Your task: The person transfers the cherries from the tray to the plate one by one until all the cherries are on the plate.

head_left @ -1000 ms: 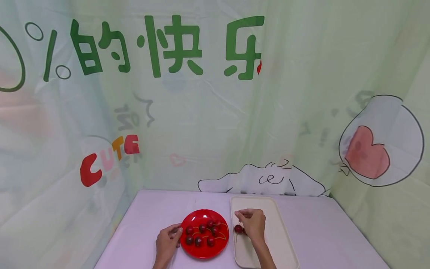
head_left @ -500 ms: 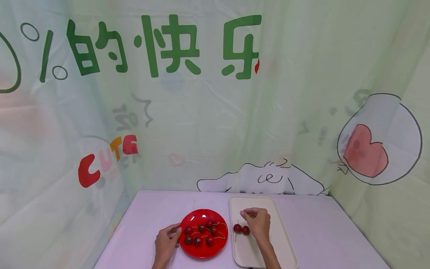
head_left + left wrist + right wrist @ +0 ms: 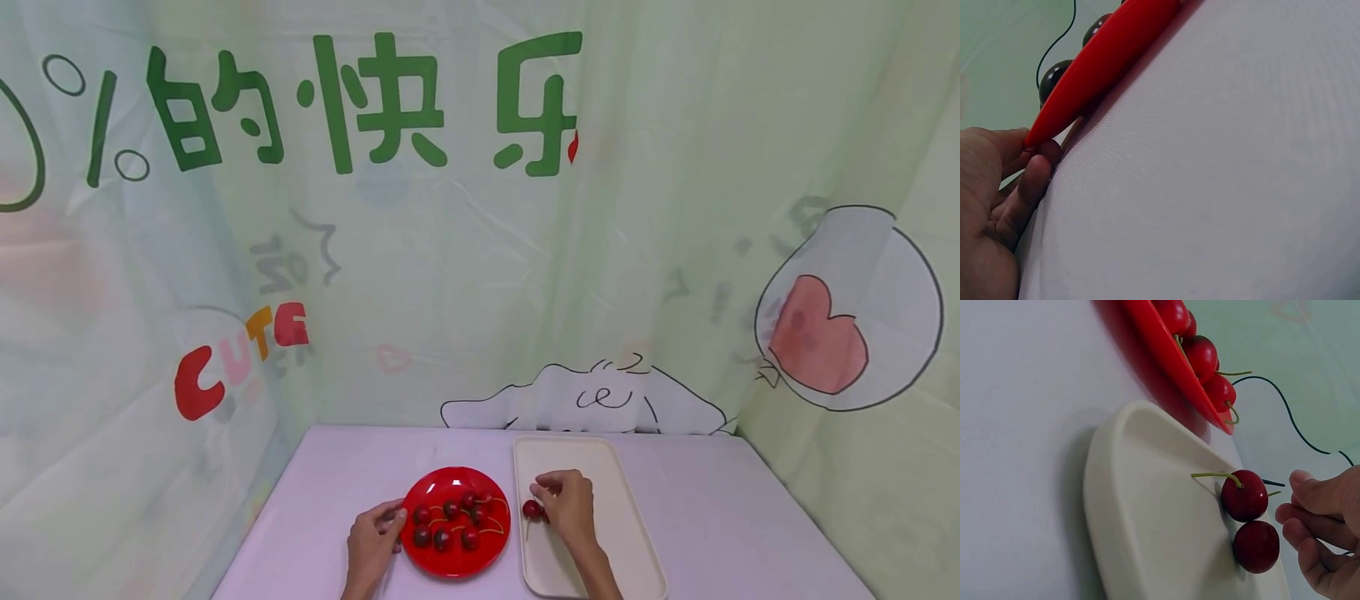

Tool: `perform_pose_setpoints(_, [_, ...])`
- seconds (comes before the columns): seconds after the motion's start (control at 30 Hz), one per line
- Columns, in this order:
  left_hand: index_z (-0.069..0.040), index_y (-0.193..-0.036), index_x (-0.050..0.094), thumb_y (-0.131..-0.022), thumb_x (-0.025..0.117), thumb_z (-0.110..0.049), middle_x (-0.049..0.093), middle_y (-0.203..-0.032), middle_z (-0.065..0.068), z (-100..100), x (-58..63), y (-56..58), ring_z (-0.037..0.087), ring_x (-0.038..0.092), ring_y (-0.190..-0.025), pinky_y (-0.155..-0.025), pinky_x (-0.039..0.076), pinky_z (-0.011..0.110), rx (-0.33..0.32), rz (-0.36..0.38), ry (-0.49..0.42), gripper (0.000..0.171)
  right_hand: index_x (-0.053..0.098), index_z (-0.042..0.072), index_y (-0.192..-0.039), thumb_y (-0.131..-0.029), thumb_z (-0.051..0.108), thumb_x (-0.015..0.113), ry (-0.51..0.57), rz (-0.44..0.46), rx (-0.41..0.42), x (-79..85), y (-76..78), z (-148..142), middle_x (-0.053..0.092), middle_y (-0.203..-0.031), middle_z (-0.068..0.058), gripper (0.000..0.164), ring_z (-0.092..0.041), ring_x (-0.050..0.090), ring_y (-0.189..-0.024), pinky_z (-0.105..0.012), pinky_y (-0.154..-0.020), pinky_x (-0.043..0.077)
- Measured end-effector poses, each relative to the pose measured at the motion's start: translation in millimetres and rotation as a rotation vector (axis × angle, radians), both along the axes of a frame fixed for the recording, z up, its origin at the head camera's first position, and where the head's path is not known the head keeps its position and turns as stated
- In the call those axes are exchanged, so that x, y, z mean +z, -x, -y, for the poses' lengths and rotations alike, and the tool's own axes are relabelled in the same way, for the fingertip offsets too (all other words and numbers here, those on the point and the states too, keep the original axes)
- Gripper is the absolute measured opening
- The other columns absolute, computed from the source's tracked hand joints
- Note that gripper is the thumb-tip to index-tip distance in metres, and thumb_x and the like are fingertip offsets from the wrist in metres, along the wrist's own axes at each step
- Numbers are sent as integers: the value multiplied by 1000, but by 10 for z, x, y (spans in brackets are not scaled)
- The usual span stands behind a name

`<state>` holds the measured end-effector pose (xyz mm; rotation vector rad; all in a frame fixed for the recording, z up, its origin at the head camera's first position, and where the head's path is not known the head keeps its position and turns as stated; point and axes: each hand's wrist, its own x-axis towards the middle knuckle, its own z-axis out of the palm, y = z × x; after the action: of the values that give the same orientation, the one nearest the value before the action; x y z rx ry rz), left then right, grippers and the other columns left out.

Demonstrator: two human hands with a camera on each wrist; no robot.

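My left hand (image 3: 371, 535) pinches the left rim of a red plate (image 3: 452, 563), thumb on top and fingers underneath, as the left wrist view shows. Several dark red cherries (image 3: 470, 538) with green stems lie on that plate. On a cream tray (image 3: 626, 546) to its right rest two more, a stemmed cherry (image 3: 1244, 495) and another cherry (image 3: 1256, 547) side by side. Over the tray, my right hand (image 3: 570, 507) has its thumb and bent fingers slightly apart, close to a short stem tip behind the stemmed cherry. From the head, this hand partly covers the second cherry.
Plate and tray stand close together on a table with a pale lilac cover (image 3: 720, 517). Printed light green curtains (image 3: 480, 250) enclose the table at the back and both sides.
My right hand first shifted right, uncovering both cherries on the tray, then came back left and lower toward them. The left hand stays at the plate's rim.
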<state>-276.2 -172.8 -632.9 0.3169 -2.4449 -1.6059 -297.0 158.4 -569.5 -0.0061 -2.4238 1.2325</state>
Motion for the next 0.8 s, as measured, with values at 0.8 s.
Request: perform_pose_setpoints(0.8, [-7,-135,77,-104,75,-16,80,-113,11,6,14,4,14,64,-60,-59,57,22,8,11,-8,32,85,-2,-84,-85,-3,87,-66,32,-22,57,-32,73,80,-76,-9,3,-17,72,-73,-33,-69,59])
